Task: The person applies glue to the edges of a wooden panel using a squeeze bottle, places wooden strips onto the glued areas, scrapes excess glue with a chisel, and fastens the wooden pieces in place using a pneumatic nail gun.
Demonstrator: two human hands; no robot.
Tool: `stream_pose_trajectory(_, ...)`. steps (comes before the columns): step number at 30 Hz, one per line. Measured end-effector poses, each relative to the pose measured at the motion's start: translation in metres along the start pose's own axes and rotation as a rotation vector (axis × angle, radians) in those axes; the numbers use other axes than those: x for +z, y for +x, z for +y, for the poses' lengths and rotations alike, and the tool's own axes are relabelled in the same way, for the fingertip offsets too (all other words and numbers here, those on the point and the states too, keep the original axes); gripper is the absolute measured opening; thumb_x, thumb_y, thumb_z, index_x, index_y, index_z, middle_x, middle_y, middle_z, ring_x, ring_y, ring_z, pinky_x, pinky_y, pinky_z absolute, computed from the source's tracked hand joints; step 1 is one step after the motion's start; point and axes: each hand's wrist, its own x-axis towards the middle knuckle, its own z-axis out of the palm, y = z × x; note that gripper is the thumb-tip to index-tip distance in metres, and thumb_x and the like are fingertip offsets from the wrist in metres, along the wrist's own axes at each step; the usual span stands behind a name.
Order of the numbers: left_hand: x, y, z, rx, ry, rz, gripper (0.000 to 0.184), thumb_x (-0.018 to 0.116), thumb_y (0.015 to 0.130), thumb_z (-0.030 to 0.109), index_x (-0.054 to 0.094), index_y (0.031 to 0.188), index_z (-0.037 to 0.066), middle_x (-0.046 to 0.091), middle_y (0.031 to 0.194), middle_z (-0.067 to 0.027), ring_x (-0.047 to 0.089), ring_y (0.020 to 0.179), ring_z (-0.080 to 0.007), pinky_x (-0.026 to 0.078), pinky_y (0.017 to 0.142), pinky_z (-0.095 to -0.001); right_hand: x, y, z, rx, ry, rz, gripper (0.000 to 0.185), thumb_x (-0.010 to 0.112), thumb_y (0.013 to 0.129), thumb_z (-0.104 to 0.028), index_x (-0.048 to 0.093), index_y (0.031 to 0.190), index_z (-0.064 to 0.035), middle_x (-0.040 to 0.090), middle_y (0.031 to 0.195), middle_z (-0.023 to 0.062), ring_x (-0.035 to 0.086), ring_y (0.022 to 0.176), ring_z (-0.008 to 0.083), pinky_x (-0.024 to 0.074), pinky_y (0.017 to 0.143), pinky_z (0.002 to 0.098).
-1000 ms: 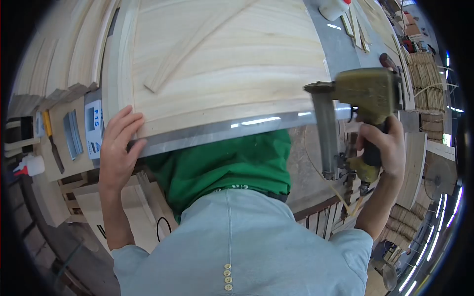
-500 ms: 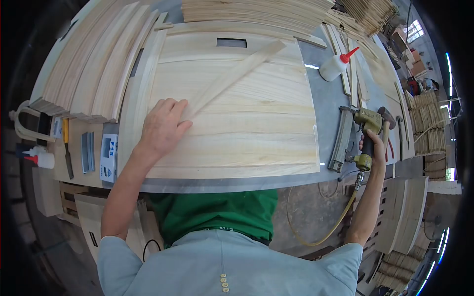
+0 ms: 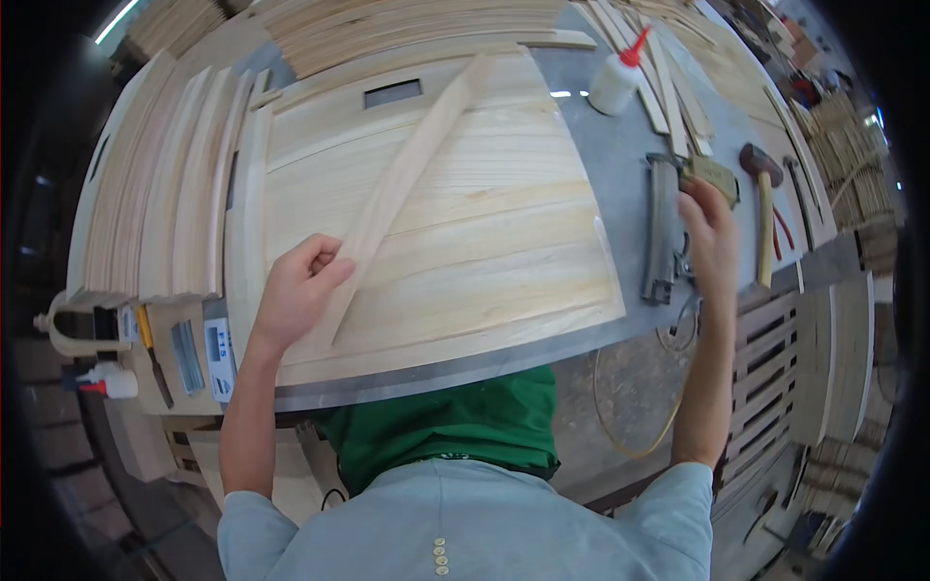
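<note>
A slanting thin wooden strip (image 3: 412, 174) lies across a pale wood panel (image 3: 484, 261) with a small rectangular slot. My left hand (image 3: 300, 290) is at the strip's left edge near its lower end, fingers curled in and thumb beside them. Nothing shows between those fingers; whether they touch the strip is unclear. Over on the right, a nail gun (image 3: 662, 232) lies on the grey tabletop. My right hand (image 3: 712, 228) is closed over the gun's body, hiding its handle. A hammer (image 3: 763, 194) lies just right of this hand.
Stacked wood boards (image 3: 184, 194) stand on the left, with more slats (image 3: 417, 34) at the back. A glue bottle (image 3: 615, 85) with a red tip stands behind the gun. A chisel (image 3: 153, 353) and a blue-white box (image 3: 219, 358) lie at front left. A hose (image 3: 601, 407) hangs down.
The view has shifted. My left hand has slid off the strip's end and curled; the strip now slants more steeply. My right hand has moved forward over the nail gun.
</note>
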Motion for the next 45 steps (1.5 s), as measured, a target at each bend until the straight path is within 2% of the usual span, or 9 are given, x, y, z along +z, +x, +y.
stream_pose_trajectory(6, 0.111, -0.027, 0.05, 0.109, -0.313, 0.076, 0.017, 0.061, 0.092, 0.008, 0.057, 0.106, -0.001, 0.06, 0.085, -0.0021, 0.055, 0.076, -0.0084, 0.048, 0.069, -0.0244, 0.084, -0.049, -0.099, -0.028, 0.257, -0.26, 0.051, 0.072, 0.085, -0.022, 0.054, 0.126, 0.0021, 0.062, 0.113, 0.0185, 0.063, 0.093, 0.0224, 0.0518, 0.077, 0.0324)
stream_pose_trajectory(9, 0.171, -0.023, 0.078, 0.174, -0.383, 0.012, 0.019, 0.06, 0.094, 0.01, 0.055, 0.108, -0.001, 0.064, 0.088, -0.0092, 0.062, 0.078, -0.016, 0.051, 0.072, -0.0298, 0.095, -0.052, -0.103, -0.03, 0.221, -0.167, 0.053, 0.074, 0.083, -0.021, 0.053, 0.126, 0.0023, 0.059, 0.11, 0.0174, 0.06, 0.091, 0.0228, 0.0505, 0.077, 0.0328)
stream_pose_trajectory(11, 0.197, -0.018, 0.089, 0.16, -0.453, -0.107, 0.025, 0.061, 0.094, 0.011, 0.054, 0.115, -0.001, 0.064, 0.092, -0.0076, 0.062, 0.082, -0.014, 0.051, 0.073, -0.0288, 0.092, -0.047, -0.085, 0.003, 0.163, -0.087, 0.05, 0.072, 0.082, -0.017, 0.054, 0.124, 0.0018, 0.057, 0.107, 0.0164, 0.057, 0.089, 0.0234, 0.0494, 0.078, 0.0343)
stream_pose_trajectory(13, 0.207, -0.011, 0.096, 0.298, -0.292, -0.24, 0.028, 0.061, 0.093, 0.01, 0.054, 0.117, -0.002, 0.065, 0.092, -0.0097, 0.063, 0.079, -0.0167, 0.051, 0.072, -0.0296, 0.078, -0.036, -0.064, -0.019, 0.056, -0.07, 0.047, 0.071, 0.081, -0.014, 0.055, 0.123, 0.0013, 0.057, 0.105, 0.0158, 0.056, 0.086, 0.0244, 0.0485, 0.078, 0.0353)
stream_pose_trajectory(15, 0.208, -0.01, 0.091, 0.469, -0.123, -0.288, 0.033, 0.061, 0.091, 0.009, 0.055, 0.121, -0.003, 0.066, 0.095, -0.0118, 0.064, 0.078, -0.0194, 0.052, 0.071, -0.0304, 0.064, -0.024, -0.047, -0.084, -0.065, -0.098, 0.045, 0.069, 0.081, -0.013, 0.057, 0.122, 0.0008, 0.057, 0.104, 0.0156, 0.056, 0.084, 0.0258, 0.0477, 0.078, 0.036)
stream_pose_trajectory(22, 0.15, -0.014, 0.077, 0.356, -0.074, -0.311, 0.029, 0.061, 0.092, 0.007, 0.058, 0.12, -0.001, 0.066, 0.094, -0.0107, 0.064, 0.079, -0.0165, 0.052, 0.071, -0.0284, 0.071, 0.007, -0.021, -0.119, -0.271, -0.173, 0.045, 0.067, 0.082, -0.017, 0.059, 0.122, 0.001, 0.057, 0.104, 0.0166, 0.058, 0.082, 0.0273, 0.048, 0.077, 0.0377)
stream_pose_trajectory(28, 0.127, -0.024, 0.065, 0.29, -0.09, -0.3, 0.028, 0.059, 0.092, 0.002, 0.059, 0.12, -0.001, 0.066, 0.094, -0.0092, 0.064, 0.081, -0.0152, 0.053, 0.072, -0.0272, 0.084, 0.015, -0.014, -0.128, -0.26, -0.211, 0.045, 0.065, 0.082, -0.018, 0.059, 0.122, 0.002, 0.058, 0.108, 0.0208, 0.061, 0.092, 0.0343, 0.0488, 0.083, 0.0404)
stream_pose_trajectory(34, 0.127, -0.032, 0.059, 0.303, -0.086, -0.301, 0.028, 0.06, 0.091, 0.001, 0.06, 0.118, 0.0, 0.066, 0.093, -0.0086, 0.064, 0.081, -0.0153, 0.053, 0.072, -0.0269, 0.097, 0.018, -0.013, -0.101, -0.303, -0.205, 0.046, 0.068, 0.081, -0.02, 0.061, 0.123, 0.0001, 0.059, 0.107, 0.0179, 0.06, 0.096, 0.0301, 0.0471, 0.087, 0.0365)
stream_pose_trajectory(45, 0.116, -0.009, 0.069, 0.279, -0.041, -0.291, 0.028, 0.06, 0.09, 0.002, 0.062, 0.118, 0.0, 0.066, 0.092, -0.0065, 0.061, 0.083, -0.0126, 0.049, 0.077, -0.0258, 0.106, 0.017, 0.002, -0.273, -0.318, -0.196, 0.037, 0.066, 0.082, -0.02, 0.063, 0.111, 0.0023, 0.06, 0.107, 0.0271, 0.054, 0.106, 0.0419, 0.0435, 0.092, 0.0464)
